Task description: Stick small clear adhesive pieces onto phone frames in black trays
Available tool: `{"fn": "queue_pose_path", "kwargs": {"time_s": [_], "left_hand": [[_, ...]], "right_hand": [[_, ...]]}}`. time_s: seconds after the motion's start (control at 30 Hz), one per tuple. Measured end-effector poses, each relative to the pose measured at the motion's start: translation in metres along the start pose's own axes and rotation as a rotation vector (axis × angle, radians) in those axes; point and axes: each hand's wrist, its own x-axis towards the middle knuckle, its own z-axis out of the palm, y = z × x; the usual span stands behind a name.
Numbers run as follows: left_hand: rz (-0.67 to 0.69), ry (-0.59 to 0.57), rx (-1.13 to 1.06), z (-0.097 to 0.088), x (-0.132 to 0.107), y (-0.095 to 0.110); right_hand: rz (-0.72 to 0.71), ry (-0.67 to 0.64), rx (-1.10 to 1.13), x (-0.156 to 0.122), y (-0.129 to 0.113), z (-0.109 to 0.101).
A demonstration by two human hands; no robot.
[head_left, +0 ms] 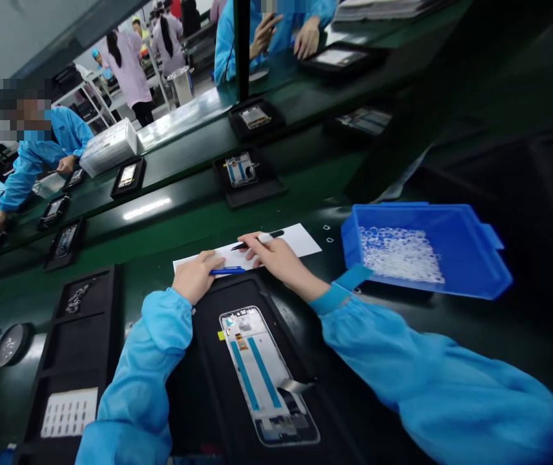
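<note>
On a long white sheet (305, 240) my left hand (195, 276) rests with its fingers curled round a slim blue pen-like tool (228, 270). My right hand (279, 258) lies over the same sheet, closed on a pair of black fine-tipped tweezers (240, 246) pointing left. A white cover sits on one of its fingers. Nearer to me, an opened phone body (264, 374) with two blue strips and a loose flex cable lies in a black tray (213, 368).
A blue bin (470, 252) of small white rings stands at right, with a few loose ones beside it. At left lies a black compartment tray (70, 342) holding small parts. Phone trays (252, 187) line the green bench; co-workers in blue sleeves sit beyond.
</note>
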Motion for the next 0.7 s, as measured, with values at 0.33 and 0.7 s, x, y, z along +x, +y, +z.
{"fn": "queue_pose_path", "kwargs": {"time_s": [0.33,0.7], "left_hand": [[0.049,-0.148,0.034,0.008,0.013,-0.005],[0.014,-0.222,0.03,0.009,0.014,-0.006]], "right_hand": [[-0.017,0.089,-0.195,0.03,0.004,0.024],[-0.026,0.128,-0.203,0.025,0.01,0.028]]}}
